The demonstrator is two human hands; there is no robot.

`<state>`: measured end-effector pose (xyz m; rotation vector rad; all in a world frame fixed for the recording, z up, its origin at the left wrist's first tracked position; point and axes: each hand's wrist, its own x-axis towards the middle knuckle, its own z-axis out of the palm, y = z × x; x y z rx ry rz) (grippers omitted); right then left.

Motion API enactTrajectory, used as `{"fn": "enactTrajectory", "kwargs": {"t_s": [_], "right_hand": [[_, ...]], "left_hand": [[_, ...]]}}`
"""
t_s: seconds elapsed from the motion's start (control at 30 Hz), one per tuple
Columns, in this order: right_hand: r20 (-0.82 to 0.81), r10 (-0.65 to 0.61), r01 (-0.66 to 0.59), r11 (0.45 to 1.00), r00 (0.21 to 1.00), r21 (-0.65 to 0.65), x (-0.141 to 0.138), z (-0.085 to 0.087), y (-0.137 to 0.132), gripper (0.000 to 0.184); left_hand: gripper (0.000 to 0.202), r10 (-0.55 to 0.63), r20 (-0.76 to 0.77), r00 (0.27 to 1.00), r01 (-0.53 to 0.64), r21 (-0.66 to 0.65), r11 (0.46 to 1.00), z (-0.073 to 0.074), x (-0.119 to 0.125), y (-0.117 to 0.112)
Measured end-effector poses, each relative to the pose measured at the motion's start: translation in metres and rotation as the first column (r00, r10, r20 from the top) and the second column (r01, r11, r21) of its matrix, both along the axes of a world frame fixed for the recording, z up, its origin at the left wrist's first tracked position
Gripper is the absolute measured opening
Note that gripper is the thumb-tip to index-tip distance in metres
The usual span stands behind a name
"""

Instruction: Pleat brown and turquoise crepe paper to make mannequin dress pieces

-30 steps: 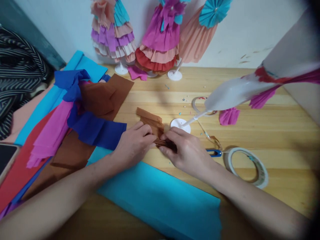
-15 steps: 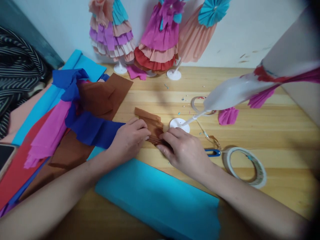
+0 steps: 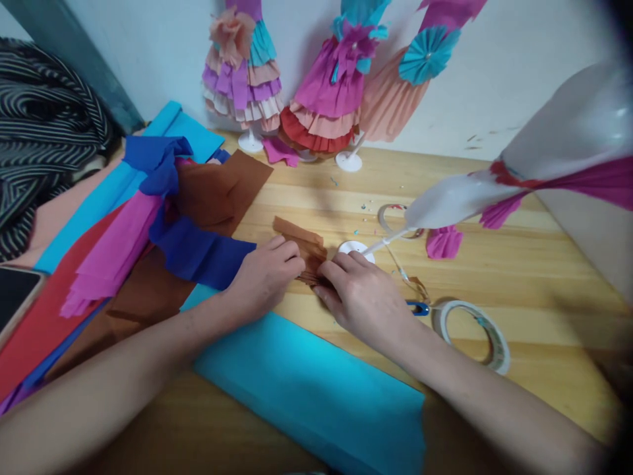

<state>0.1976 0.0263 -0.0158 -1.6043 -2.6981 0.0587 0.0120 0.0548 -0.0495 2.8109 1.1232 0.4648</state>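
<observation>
Between my two hands lies a small strip of brown crepe paper point(image 3: 310, 256), gathered into narrow pleats along its near edge. My left hand point(image 3: 270, 274) pinches its left end, and my right hand point(image 3: 363, 290) pinches the right end, thumb below and fingers on top. The fingertips partly cover the pleats. A blue crepe paper strip point(image 3: 205, 254) runs under or beside my left wrist. Closer to me, a folded turquoise paper sheet point(image 3: 316, 389) lies on the wooden table. Just beyond my right hand is the white round base point(image 3: 357, 249) of a mannequin stand.
A white mannequin form point(image 3: 445, 201) with a magenta sash leans at the right. Near my right forearm lie a tape roll point(image 3: 499, 336) and blue thread snips point(image 3: 419, 308). Paper-dressed mannequins point(image 3: 324, 92) stand by the wall. Red paper point(image 3: 64, 287) and a phone point(image 3: 17, 297) are at left.
The view has shifted slightly, so the scene sits a little lower and the dressed mannequins show more fully. Both hands keep their pinch on the brown paper, with only slight finger movement.
</observation>
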Motion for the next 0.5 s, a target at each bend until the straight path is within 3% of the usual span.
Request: {"fn": "enactTrajectory", "kwargs": {"t_s": [0.2, 0.33, 0.5], "right_hand": [[0.021, -0.086, 0.089, 0.980, 0.996, -0.179, -0.009, 0.012, 0.007, 0.005], [-0.094, -0.153, 0.130, 0.968, 0.984, -0.217, -0.006, 0.004, 0.004, 0.004], [-0.238, -0.149, 0.095, 0.970, 0.960, -0.222, -0.001, -0.004, -0.004, 0.006]], "left_hand": [[0.024, -0.009, 0.048, 0.999, 0.010, -0.023, 1.000, 0.002, -0.001, 0.002], [0.022, 0.040, 0.213, 0.976, -0.016, -0.113, 0.993, 0.002, -0.005, 0.005], [0.018, 0.076, 0.384, 0.920, -0.002, -0.189, 0.982, 0.007, -0.012, 0.006]]}}
